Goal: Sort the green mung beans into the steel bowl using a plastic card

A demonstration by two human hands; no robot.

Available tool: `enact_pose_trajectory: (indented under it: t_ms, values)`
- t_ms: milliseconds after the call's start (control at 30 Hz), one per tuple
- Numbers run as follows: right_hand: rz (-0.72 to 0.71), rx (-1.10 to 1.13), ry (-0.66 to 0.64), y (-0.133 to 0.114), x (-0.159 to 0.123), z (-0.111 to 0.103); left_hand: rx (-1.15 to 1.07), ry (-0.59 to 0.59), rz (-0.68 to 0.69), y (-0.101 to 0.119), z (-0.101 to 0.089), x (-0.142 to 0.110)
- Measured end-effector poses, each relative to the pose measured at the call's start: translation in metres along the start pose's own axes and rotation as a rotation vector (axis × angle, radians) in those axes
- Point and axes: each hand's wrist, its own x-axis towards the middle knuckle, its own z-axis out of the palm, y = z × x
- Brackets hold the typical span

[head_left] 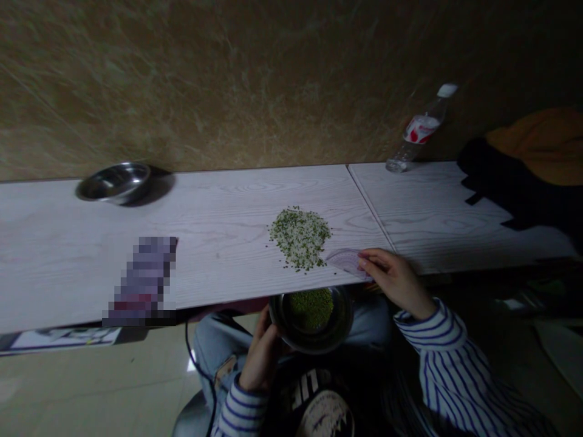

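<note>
My left hand (265,349) grips the left rim of a metal bowl (344,321), held over my lap just below the table's front edge. Inside the bowl lie green beans (314,308), perhaps mung beans. Between finger and thumb, my right hand (395,278) pinches a clear plastic protractor (346,261). The protractor's left end touches or nearly touches the right lower edge of a pile of mixed white grains and green beans (300,238) on the tabletop. A few loose beans lie scattered around the pile.
A second metal bowl (116,183) stands at the back left of the white table (218,212). Nearer on the left is a pixelated object (143,276). At right stand a clear plastic bottle (416,133) and a dark and orange cloth item (523,164). A cable (195,364) hangs below.
</note>
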Motion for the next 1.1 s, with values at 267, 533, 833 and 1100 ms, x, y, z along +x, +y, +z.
enact_pose_trajectory:
  t_ms: [267,533,833,1100]
  values:
    - [-0.007,0.0,0.02,-0.005,-0.01,0.005,-0.006,-0.032,-0.002,0.001,0.003,-0.002]
    - [-0.029,-0.024,0.033,-0.009,-0.01,0.006,0.01,-0.03,0.016,0.0,0.0,-0.002]
    - [-0.041,-0.036,0.001,-0.004,-0.01,0.01,0.013,-0.022,0.024,0.001,0.001,-0.003]
    - [-0.033,0.001,0.042,-0.01,-0.008,0.009,0.032,-0.015,0.004,0.001,0.002,-0.002]
